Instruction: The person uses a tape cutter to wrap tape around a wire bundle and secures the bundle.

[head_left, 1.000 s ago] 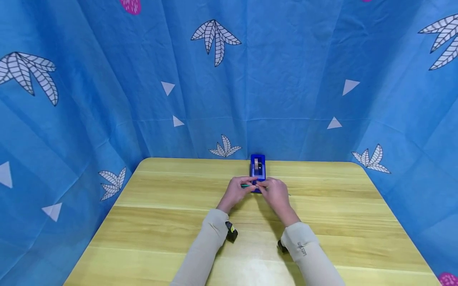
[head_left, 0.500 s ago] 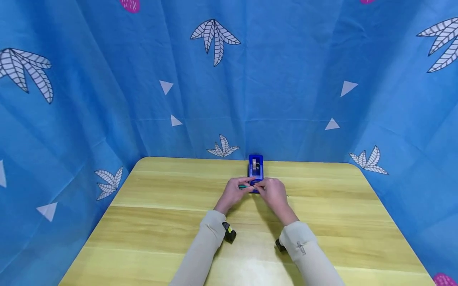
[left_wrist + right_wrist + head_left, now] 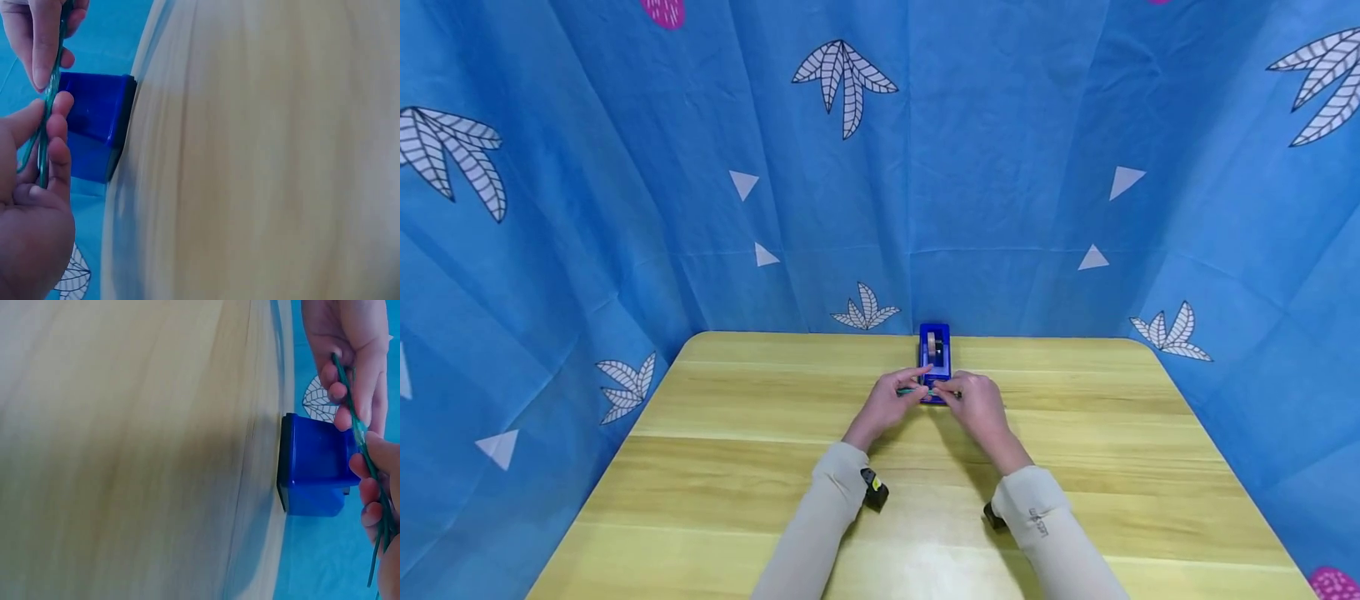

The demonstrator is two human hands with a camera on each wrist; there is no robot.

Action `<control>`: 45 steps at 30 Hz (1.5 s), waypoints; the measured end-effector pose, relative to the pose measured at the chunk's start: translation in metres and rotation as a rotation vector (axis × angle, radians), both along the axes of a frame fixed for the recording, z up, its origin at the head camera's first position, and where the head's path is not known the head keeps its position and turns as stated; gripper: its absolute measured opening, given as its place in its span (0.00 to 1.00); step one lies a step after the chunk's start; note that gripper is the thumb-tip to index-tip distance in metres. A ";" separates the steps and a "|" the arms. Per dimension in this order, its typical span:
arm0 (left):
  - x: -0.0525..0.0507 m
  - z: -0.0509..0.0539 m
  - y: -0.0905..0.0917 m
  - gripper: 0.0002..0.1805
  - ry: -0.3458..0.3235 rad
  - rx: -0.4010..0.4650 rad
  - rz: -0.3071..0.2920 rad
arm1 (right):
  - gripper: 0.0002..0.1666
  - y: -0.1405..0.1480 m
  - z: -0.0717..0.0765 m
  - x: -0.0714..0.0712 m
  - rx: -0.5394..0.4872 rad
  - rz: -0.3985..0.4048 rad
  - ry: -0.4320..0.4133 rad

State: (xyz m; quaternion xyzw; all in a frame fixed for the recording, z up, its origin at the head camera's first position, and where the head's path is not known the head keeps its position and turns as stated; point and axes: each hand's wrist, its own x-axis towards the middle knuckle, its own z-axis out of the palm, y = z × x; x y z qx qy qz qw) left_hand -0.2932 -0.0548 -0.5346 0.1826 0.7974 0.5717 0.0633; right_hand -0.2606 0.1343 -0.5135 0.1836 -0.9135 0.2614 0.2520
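Note:
Both hands meet in front of a blue tape dispenser (image 3: 945,358) near the table's far edge. My left hand (image 3: 883,402) pinches a bundle of thin green strands (image 3: 43,150) between thumb and fingers. From the other side, my right hand (image 3: 983,410) pinches the same bundle, its fingertips close to the left ones. A shiny, clear patch that looks like tape (image 3: 359,430) lies on the strands between the hands. In the right wrist view, loose strand ends stick out below the right hand. The dispenser, with a tape roll (image 3: 932,343) in it, stands just behind the fingers.
The wooden table (image 3: 722,467) spreads out on both sides of the arms. A blue patterned curtain (image 3: 1000,167) hangs right behind the table's far edge and along both sides.
Both hands keep their hold on the green strands in front of the dispenser, with only small finger shifts. The head view has moved slightly, so the scene sits a little further left.

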 end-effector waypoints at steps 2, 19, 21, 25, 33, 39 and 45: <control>0.002 0.004 -0.002 0.21 -0.018 0.034 -0.009 | 0.07 0.002 0.002 0.002 -0.007 0.007 0.024; 0.011 0.006 -0.009 0.09 -0.235 0.207 -0.027 | 0.08 0.005 0.004 0.013 -0.014 0.071 0.148; 0.013 0.008 -0.010 0.09 -0.245 0.221 -0.028 | 0.08 0.005 0.004 0.013 -0.017 0.072 0.151; 0.016 0.010 -0.009 0.07 -0.261 0.249 -0.013 | 0.08 0.005 0.004 0.015 -0.024 0.076 0.149; 0.020 0.010 -0.008 0.05 -0.238 0.290 0.032 | 0.07 0.006 0.002 0.018 -0.027 0.106 0.180; 0.022 0.011 -0.009 0.05 -0.193 0.259 0.034 | 0.07 0.006 0.001 0.019 -0.030 0.112 0.179; 0.024 0.013 -0.010 0.06 -0.137 0.230 0.023 | 0.08 0.005 0.004 0.022 -0.007 0.074 0.114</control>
